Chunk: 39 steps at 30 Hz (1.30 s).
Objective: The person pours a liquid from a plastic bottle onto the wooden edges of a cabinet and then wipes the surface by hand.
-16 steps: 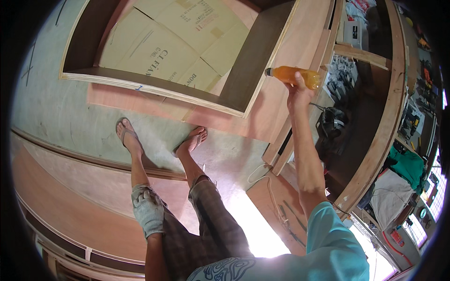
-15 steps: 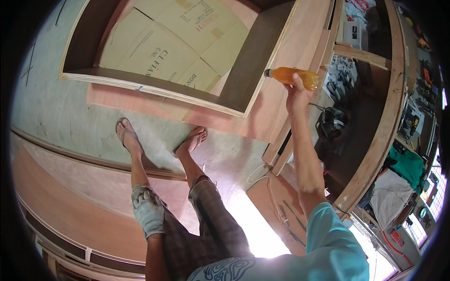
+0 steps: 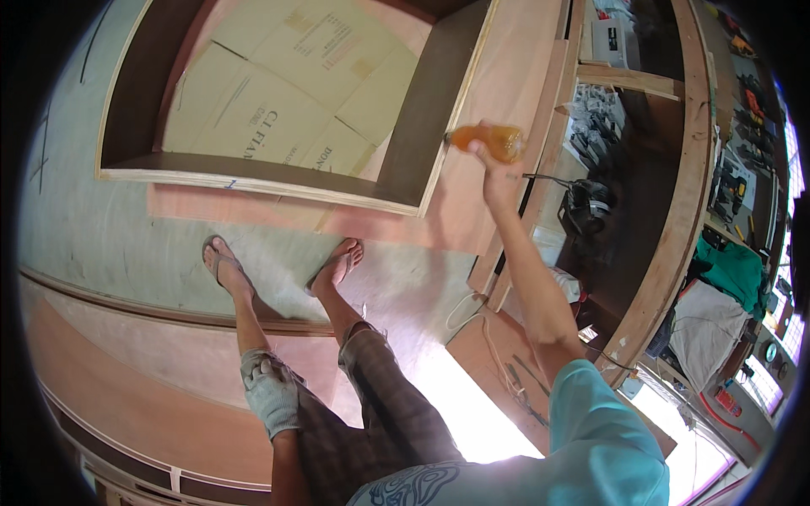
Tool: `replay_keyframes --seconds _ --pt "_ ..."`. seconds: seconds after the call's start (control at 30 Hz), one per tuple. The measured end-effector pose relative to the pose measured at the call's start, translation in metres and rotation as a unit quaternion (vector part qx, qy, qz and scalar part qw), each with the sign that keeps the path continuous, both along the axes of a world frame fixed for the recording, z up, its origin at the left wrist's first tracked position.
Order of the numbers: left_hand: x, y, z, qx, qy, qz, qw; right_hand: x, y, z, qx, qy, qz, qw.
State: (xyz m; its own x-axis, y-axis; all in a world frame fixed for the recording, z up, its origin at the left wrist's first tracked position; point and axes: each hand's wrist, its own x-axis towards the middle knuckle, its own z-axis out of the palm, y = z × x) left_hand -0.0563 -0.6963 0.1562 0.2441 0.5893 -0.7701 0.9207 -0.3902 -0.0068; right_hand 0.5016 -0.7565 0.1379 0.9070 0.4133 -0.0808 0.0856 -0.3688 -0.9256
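A clear plastic bottle of amber liquid (image 3: 509,145) lies sideways in the grip of my bare right hand (image 3: 491,169). Its dark cap points left, towards the edge of the wooden box frame (image 3: 396,173), and the right arm is stretched forward. My left hand (image 3: 273,398), in a pale knitted work glove, rests on my left knee with its fingers laid over the trouser leg and nothing in it.
Flattened cardboard (image 3: 287,101) lies inside the box frame. To the right, a wooden shelf unit (image 3: 675,228) holds a black power tool (image 3: 584,207) and a pile of small metal parts (image 3: 595,122). A white cord (image 3: 460,316) trails near a plywood sheet (image 3: 498,346).
My right hand has moved left with the bottle, nearer the box frame in the picture. The view has shifted slightly. My left hand stays on the knee.
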Motion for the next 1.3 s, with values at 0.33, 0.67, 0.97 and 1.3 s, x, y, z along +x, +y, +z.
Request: replay_keyframes --seconds 0.33,0.67,0.97,1.3 --pt "0.024 -0.013 -0.005 -0.002 0.013 -0.036 0.999 0.111 0.047 -0.013 0.063 -0.053 -0.024 0.996" --pt "0.03 -0.013 0.003 -0.014 0.027 -0.047 0.998 0.059 0.015 -0.011 0.083 0.016 -0.008 0.996" --pt "0.016 -0.02 -0.007 -0.011 0.043 -0.063 0.997 0.076 0.024 -0.019 0.055 -0.017 -0.011 0.998" --pt "-0.004 -0.009 -0.01 -0.011 0.031 -0.1 0.994 -0.029 -0.035 0.011 0.025 0.053 -0.012 0.998"
